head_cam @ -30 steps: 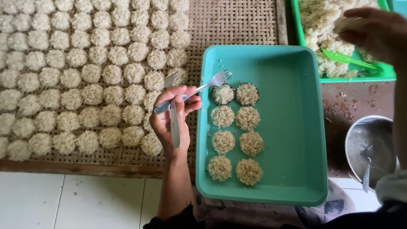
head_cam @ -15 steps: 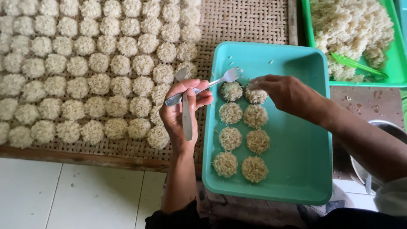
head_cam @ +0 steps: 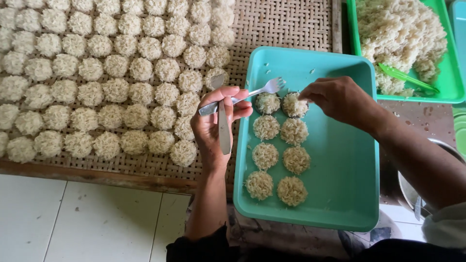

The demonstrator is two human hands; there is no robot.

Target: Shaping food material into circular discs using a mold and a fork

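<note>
Left hand (head_cam: 216, 121) raised palm-up, fingers curled closed, forearm running straight up from below. Right hand (head_cam: 340, 99) reached in from the right, palm down, fingertips (head_cam: 305, 93) pinched together, forearm angled across.

Your left hand (head_cam: 213, 123) sits over the seam between the woven mat (head_cam: 286, 24) and the tray (head_cam: 340, 194), its fingers (head_cam: 233, 99) closed round a fork (head_cam: 252, 93) and a flat blade (head_cam: 223, 128). To the left of those fingers, noodle nests (head_cam: 97, 92) lie in rows on the mat. To their right, eight noodle rounds (head_cam: 279, 150) lie in two columns inside the tray. Your right hand (head_cam: 340, 99) rests its fingers (head_cam: 306, 94) on the top-right round (head_cam: 294, 104). Beyond that hand, a second tray (head_cam: 451, 92) holds a loose noodle heap (head_cam: 403, 34) with tongs (head_cam: 407, 77) on it.
</note>
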